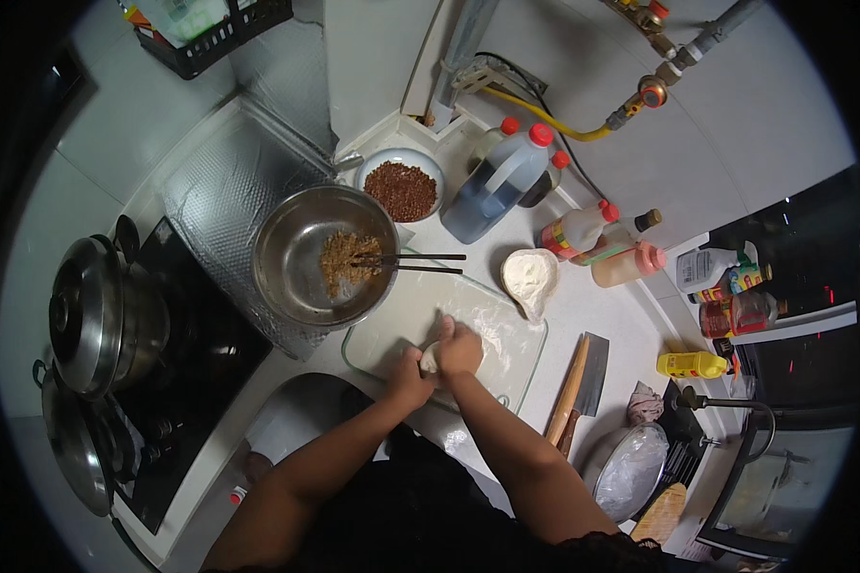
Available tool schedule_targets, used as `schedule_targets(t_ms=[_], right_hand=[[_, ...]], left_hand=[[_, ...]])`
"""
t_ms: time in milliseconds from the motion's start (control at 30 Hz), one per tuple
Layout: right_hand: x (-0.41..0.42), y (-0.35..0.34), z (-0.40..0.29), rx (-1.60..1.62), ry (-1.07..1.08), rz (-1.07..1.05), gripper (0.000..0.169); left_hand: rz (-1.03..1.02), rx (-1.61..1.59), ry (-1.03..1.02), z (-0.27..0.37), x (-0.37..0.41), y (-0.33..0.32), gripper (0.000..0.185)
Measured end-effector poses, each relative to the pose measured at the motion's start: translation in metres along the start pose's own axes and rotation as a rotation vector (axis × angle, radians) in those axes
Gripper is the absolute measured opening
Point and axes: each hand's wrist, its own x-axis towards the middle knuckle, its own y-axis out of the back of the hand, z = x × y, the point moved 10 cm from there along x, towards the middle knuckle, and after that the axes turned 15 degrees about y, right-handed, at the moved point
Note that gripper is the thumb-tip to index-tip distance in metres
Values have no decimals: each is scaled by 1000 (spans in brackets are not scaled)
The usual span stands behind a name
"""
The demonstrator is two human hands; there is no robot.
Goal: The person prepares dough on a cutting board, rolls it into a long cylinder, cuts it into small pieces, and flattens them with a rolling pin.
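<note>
A piece of pale dough [428,358] lies between my hands over a floured glass cutting board [394,308]. My left hand [410,378] holds its near left side, with the thumb up. My right hand [459,348] covers its right side, so part of the dough is hidden. Beyond the hands, a steel bowl [279,251] holds a brown crumbly filling [344,265] with a pair of dark chopsticks [430,263] in it. A small scoop-shaped bowl of flour [530,279] stands at the board's far right corner.
A plate of reddish-brown bits [401,190] stands beyond the steel bowl, near a large jug of dark liquid [498,183]. Right of the board lie a wooden rolling pin [568,390] and a cleaver [593,372]. A plastic-covered metal basin [631,469] is at the right, a lidded pot [89,315] at the left.
</note>
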Motion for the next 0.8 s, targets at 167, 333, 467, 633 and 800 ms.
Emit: schedule_targets(t_ms=[167,333,467,633,800], right_hand=[[-51,11,29,386,-352,135,63],[-46,36,-53,-203,599,299,17],[-27,22,-65,-288,644,169,21],[0,15,-58,-314,566,198,23],[2,12,-3,427,-40,27,49]], left_hand=[[132,498,-473,62,-50,0,23],[70,319,-449,34,-33,-2,29],[179,175,-396,17,-25,23,42],[1,-4,6,14,-2,17,48],[37,-22,-212,22,3,7,36]])
